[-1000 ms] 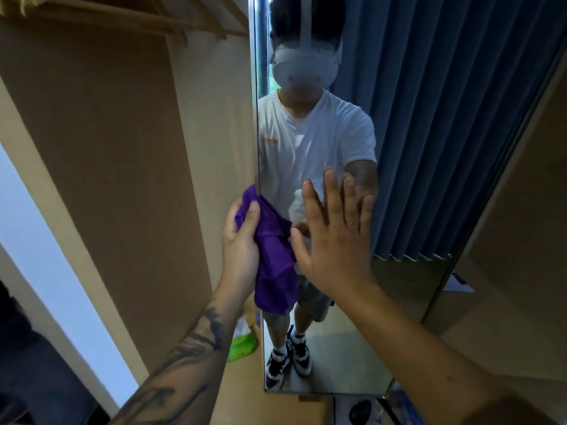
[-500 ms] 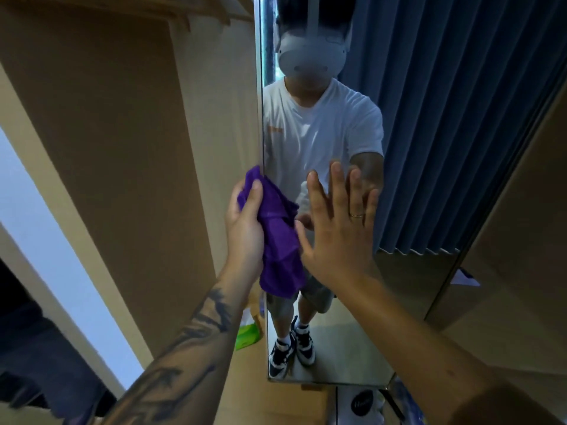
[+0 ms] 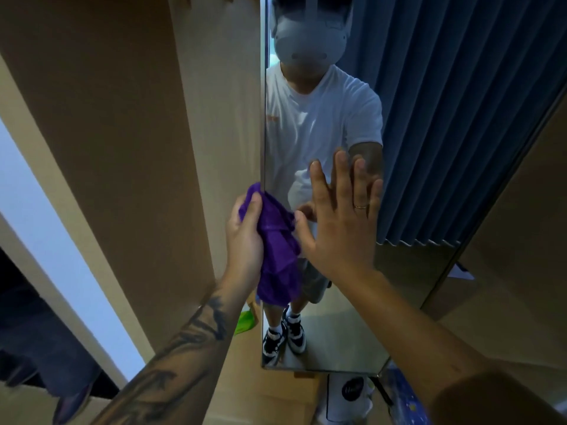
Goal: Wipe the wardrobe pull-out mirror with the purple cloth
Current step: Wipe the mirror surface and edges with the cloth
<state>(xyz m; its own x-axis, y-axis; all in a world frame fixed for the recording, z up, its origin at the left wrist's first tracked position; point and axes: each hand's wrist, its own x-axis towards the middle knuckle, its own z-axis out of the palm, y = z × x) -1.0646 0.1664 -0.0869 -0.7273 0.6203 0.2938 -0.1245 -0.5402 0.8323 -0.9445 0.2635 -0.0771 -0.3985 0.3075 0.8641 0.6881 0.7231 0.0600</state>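
My left hand [image 3: 245, 240] grips the bunched purple cloth [image 3: 277, 259] at the pull-out mirror [image 3: 429, 148]'s left edge — the tall glass runs up and down, nearly all of it lying to the cloth's right. My right hand [image 3: 340, 222] presses flat on the glass just beside, fingers straight.

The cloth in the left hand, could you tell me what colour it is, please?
Purple, plain; the cloth shows best in the head view.
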